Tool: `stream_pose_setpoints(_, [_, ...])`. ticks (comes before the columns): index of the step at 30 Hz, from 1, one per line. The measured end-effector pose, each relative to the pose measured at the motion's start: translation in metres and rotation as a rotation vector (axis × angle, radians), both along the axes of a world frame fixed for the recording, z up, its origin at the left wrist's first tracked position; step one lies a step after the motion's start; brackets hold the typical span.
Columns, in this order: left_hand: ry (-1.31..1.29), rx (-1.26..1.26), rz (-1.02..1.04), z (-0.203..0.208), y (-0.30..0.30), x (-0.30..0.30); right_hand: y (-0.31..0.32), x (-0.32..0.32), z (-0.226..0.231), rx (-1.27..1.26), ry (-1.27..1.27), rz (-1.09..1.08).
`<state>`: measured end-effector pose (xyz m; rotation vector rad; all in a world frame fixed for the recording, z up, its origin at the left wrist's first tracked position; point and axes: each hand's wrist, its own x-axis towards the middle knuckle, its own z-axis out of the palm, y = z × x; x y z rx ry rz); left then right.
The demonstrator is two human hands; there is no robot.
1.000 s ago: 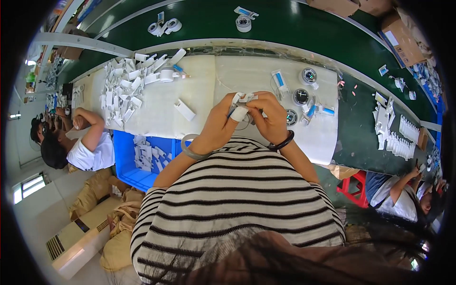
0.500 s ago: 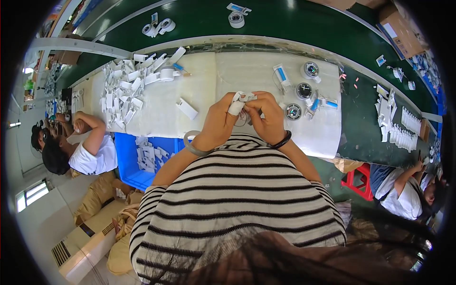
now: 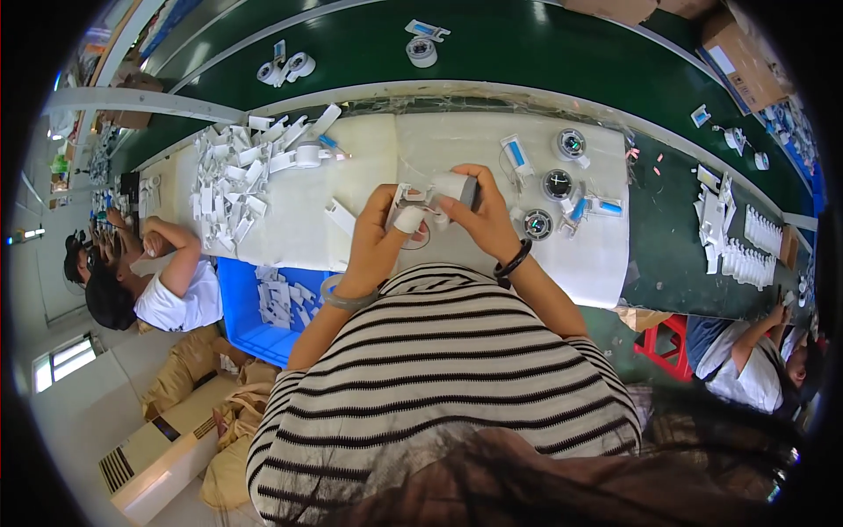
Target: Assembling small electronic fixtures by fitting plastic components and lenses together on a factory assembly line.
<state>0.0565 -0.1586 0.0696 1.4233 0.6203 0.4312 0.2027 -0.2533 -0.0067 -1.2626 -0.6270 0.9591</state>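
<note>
Over the near middle of the white table mat (image 3: 492, 127), my left hand (image 3: 373, 241) pinches a white plastic bracket (image 3: 413, 193). A white wrap covers the left thumb. My right hand (image 3: 487, 220) is closed on a white round housing (image 3: 450, 186) with a grey rim, its thumb at the near side. Bracket and housing sit side by side; whether they are joined I cannot tell. A thin reddish wire (image 3: 423, 235) hangs below the fingers. A loose white plastic piece (image 3: 341, 216) lies just left of my left hand.
Left on the mat is a heap of white plastic parts (image 3: 230, 180); below it stands a blue bin (image 3: 235, 303). Right of my hands lie several round units (image 3: 558, 184) with blue-marked brackets. A green surface (image 3: 351, 53) runs along the back. Co-workers sit at both sides.
My hands have moved apart, the left one leftward and lower. The held parts have turned, so the round housing with its grey rim now shows in my right hand.
</note>
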Motion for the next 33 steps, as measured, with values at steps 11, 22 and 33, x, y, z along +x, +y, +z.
stream_pose_setpoints(11, [0.141,-0.051,0.078,-0.019,0.001,0.002,-0.001,0.027,0.020,-0.003,-0.631,-0.145])
stream_pose_setpoints(22, [0.133,-0.077,0.005,-0.029,0.013,0.002,0.001,0.029,0.017,-0.076,-0.642,-0.124])
stream_pose_setpoints(33, [0.164,-0.206,-0.018,-0.049,0.030,0.000,0.015,0.027,0.011,-0.136,-0.684,-0.093])
